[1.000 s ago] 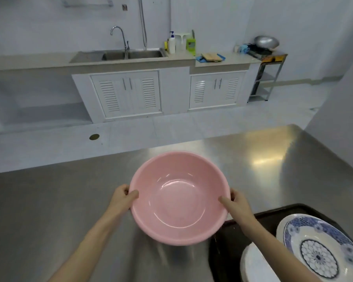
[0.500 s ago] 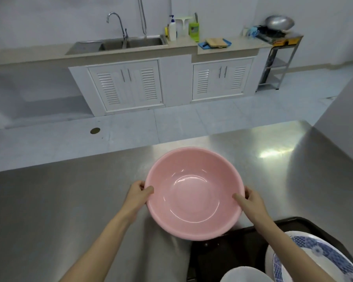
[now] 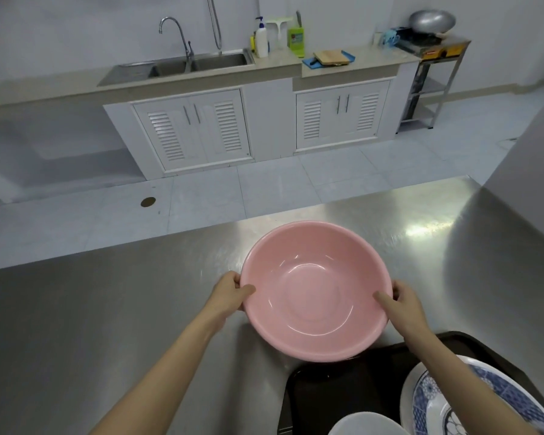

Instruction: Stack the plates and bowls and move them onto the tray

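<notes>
A large pink bowl (image 3: 316,290) is held level over the steel table, its near edge overlapping the far edge of a dark tray (image 3: 336,390). My left hand (image 3: 230,296) grips its left rim and my right hand (image 3: 401,304) grips its right rim, thumbs inside. On the tray lies a blue-and-white patterned plate (image 3: 484,403), partly hidden by my right forearm. A white dish (image 3: 366,425) shows at the bottom edge of the view.
The steel table (image 3: 107,324) stretches left and behind the bowl. A grey wall (image 3: 534,171) rises at the table's right side. Across the tiled floor stand white cabinets (image 3: 258,127) with a sink (image 3: 198,64) and a metal rack (image 3: 434,76).
Both hands have carried the pink bowl to the right and a little nearer the tray. The camera view tilted, so the tray and plates sit lower in the picture.
</notes>
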{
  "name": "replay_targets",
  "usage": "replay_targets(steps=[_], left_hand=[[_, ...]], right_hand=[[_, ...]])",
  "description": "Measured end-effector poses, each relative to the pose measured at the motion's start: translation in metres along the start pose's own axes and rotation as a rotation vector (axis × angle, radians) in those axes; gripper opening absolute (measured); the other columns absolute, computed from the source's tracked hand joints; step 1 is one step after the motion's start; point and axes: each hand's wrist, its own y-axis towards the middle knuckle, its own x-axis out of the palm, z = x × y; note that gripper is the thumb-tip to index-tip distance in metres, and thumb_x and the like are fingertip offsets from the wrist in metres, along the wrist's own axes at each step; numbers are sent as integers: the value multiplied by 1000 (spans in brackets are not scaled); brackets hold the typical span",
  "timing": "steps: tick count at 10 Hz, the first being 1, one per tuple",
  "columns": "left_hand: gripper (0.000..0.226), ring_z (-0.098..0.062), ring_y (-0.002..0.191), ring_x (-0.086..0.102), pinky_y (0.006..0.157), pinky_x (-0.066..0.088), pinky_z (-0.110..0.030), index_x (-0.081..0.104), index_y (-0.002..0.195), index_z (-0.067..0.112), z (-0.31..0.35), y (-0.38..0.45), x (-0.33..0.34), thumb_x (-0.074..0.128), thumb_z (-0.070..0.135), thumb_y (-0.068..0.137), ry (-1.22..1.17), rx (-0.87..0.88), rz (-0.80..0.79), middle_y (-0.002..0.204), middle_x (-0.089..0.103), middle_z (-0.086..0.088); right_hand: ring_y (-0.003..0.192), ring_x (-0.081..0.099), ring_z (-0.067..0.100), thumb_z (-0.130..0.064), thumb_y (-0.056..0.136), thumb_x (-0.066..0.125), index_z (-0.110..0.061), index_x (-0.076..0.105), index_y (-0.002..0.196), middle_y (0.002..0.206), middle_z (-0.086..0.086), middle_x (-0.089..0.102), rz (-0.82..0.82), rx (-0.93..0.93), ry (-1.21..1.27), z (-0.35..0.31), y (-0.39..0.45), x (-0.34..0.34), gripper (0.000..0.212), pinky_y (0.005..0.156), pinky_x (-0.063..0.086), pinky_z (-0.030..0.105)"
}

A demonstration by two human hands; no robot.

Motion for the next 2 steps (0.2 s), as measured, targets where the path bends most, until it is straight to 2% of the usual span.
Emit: replay_targets(steps=[1, 2], left_hand=[[23, -27, 73, 70, 61, 61, -38, 57, 96, 2, 6, -3, -7, 61, 22, 86, 23, -13, -85, 90, 69, -17], [31, -23, 59, 61, 70, 59, -43, 59, 91, 0, 0, -17, -18, 57, 31, 88, 89, 19, -38, 72, 65, -10]], right_hand=[[75, 65, 27, -23, 85, 63, -14, 55, 81, 79, 7, 64, -14, -22, -40, 1, 1, -2, 13, 56, 49, 33], [71, 65, 26, -44, 86, 62, -12, 51, 85, 79, 6, 64, 46, -35, -64, -1, -7, -12, 33, 62, 52, 37]])
